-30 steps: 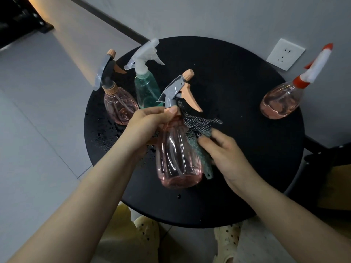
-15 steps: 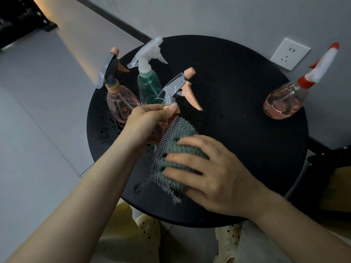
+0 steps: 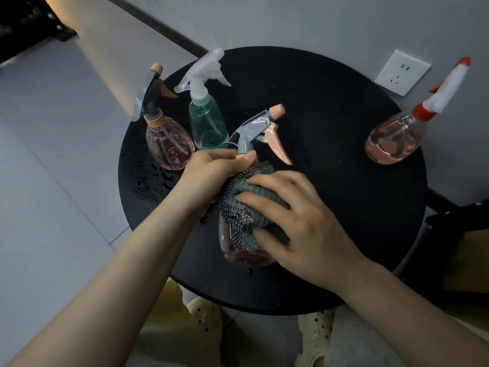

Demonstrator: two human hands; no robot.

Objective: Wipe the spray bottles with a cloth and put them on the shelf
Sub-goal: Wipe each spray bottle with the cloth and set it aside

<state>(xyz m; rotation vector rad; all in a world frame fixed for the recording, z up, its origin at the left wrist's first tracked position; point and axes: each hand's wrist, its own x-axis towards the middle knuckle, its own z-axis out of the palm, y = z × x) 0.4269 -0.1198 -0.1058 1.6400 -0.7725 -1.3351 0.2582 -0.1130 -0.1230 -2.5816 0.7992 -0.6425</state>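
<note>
Head cam: left hand (image 3: 211,173) is gripping the pink bottle (image 3: 246,250) by its neck, nozzle pointing away, while right hand (image 3: 299,221) is pressing the cloth (image 3: 251,207) around it.

the cloth (image 3: 247,210) and right hand (image 3: 304,223) hide most of the pink bottle (image 3: 232,250); both forearms run off the bottom edge.
</note>
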